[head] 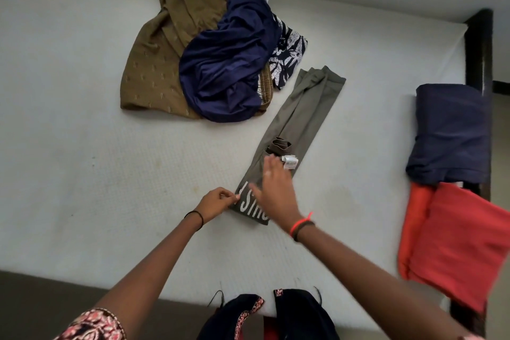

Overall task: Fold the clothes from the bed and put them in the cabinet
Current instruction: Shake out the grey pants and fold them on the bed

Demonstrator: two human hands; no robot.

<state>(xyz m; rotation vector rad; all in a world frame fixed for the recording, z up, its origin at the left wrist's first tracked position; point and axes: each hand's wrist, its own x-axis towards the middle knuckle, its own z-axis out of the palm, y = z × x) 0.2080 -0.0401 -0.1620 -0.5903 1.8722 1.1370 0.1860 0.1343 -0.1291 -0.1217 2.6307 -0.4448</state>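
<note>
Two hands on one shirt here. The grey-green shirt (300, 116) is folded into a long narrow strip and lies diagonally on the bed (82, 146), with the white lettering at the near end and a paper tag (289, 162) about halfway up.

The left hand (214, 201) is at the near left corner of the strip, its fingers (229, 196) pinched on the cloth edge right by the lettering. The right hand (276, 190) sits over the near part of the strip with fingers straight and thumb out. It's pretty blurry, so I can't tell if the palm is actually touching the fabric.

Further up the bed there's an unfolded pile: a brown garment (154, 63), a navy garment (226, 69) on top of it, and a leaf-print piece (287, 58) poking out beside them. Over at the right edge, a folded navy item (449, 132) and a folded red item (455, 243) lie next to each other, well apart from the shirt.
</note>
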